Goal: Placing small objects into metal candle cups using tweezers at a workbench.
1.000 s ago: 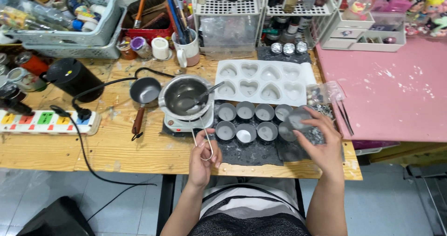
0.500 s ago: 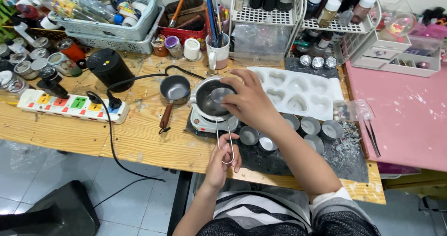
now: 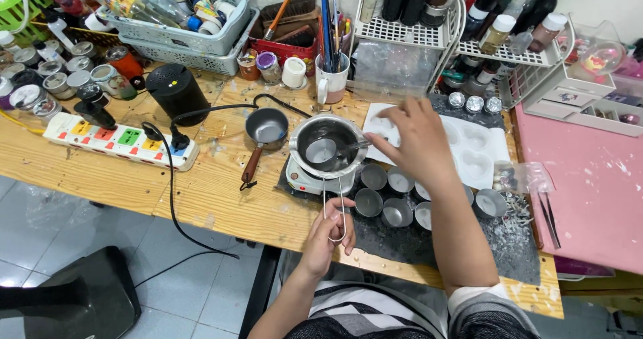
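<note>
Steel wire is what my left hand (image 3: 328, 230) curls its fingers around: the long looped wire handle (image 3: 333, 208) of the round steel melting pot (image 3: 327, 146), gripped near its end at the table edge. I see my right hand (image 3: 416, 138) over the pot's right rim, fingertips pinched together on a thin metal stirrer (image 3: 353, 146) that dips into the pale liquid. One pot sits on one small white hotplate (image 3: 303, 179). Just right of it, on a dark mat (image 3: 429, 235), I count six small round tin cups (image 3: 398, 212), though my forearm may hide more. Behind them lies one white heart-cavity mould (image 3: 479, 153). Left of the pot stands one small grey saucepan with a wooden handle (image 3: 266, 127), then one white power strip (image 3: 120, 139).
</note>
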